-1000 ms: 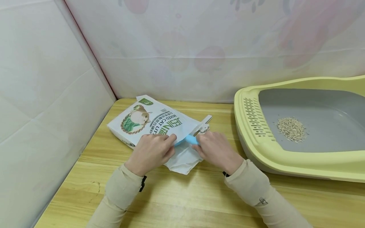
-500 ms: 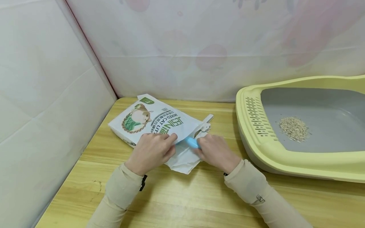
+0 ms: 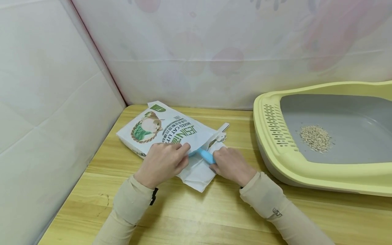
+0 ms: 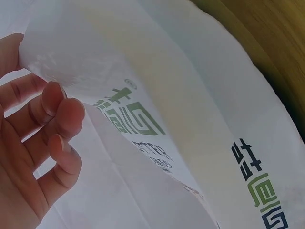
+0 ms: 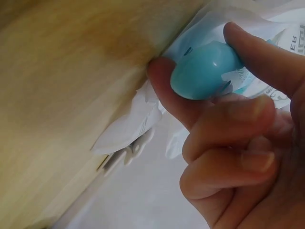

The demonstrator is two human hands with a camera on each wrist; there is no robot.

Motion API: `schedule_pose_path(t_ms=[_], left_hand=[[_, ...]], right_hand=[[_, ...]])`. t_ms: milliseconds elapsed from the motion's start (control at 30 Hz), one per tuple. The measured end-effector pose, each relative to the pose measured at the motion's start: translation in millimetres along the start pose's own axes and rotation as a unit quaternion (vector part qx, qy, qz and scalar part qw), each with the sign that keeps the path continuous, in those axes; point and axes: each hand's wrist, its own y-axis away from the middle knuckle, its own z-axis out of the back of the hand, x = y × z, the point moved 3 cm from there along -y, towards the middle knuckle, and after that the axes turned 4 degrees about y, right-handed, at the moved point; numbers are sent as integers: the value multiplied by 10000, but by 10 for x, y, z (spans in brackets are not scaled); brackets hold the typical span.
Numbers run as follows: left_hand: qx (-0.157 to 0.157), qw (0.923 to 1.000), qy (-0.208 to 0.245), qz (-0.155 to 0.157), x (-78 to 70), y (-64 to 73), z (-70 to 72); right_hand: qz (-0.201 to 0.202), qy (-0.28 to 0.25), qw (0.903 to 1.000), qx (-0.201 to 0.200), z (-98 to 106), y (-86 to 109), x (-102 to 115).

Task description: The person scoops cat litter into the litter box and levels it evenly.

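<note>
A white cat litter bag lies on the wooden table, a cat printed on its front. My left hand pinches the upper edge of its mouth and keeps the film lifted; in the left wrist view the fingers bend at that edge. My right hand grips a smooth light-blue handle that reaches into the mouth. The rounded handle end shows between thumb and index finger in the right wrist view. The handle's far end is hidden inside the bag.
A yellow-rimmed litter box with a grey base stands on the right. A small heap of litter pellets lies in it. A white clip is by the bag's mouth. Cloth walls border the back and left.
My right hand has shifted slightly down, and the handle now slants more steeply with more of it showing. The bag's lower flap has moved a little down. My left hand stays in place.
</note>
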Motion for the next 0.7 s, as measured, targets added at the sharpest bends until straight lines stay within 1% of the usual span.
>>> schedule_pose_path(t_ms=[133, 200, 333, 467, 567, 700], left_hand=[[-40, 10000, -28, 2, -3, -2, 12], [-132, 9999, -68, 6, -3, -5, 22], [-515, 9986, -134, 80, 2, -14, 43], [-851, 9962, -55, 162, 10, -13, 46], [-943, 9954, 9, 175, 14, -5, 36], [-971, 9951, 43, 193, 13, 1, 23]], right_hand=[[16, 47, 10000, 25, -11, -3, -2], [8, 48, 10000, 76, -13, -7, -2], [-38, 42, 9999, 104, 0, -13, -4], [-121, 80, 9999, 78, 5, -23, -9], [-127, 106, 9999, 46, 3, -22, -12], [-40, 186, 9998, -77, 2, -9, -11]])
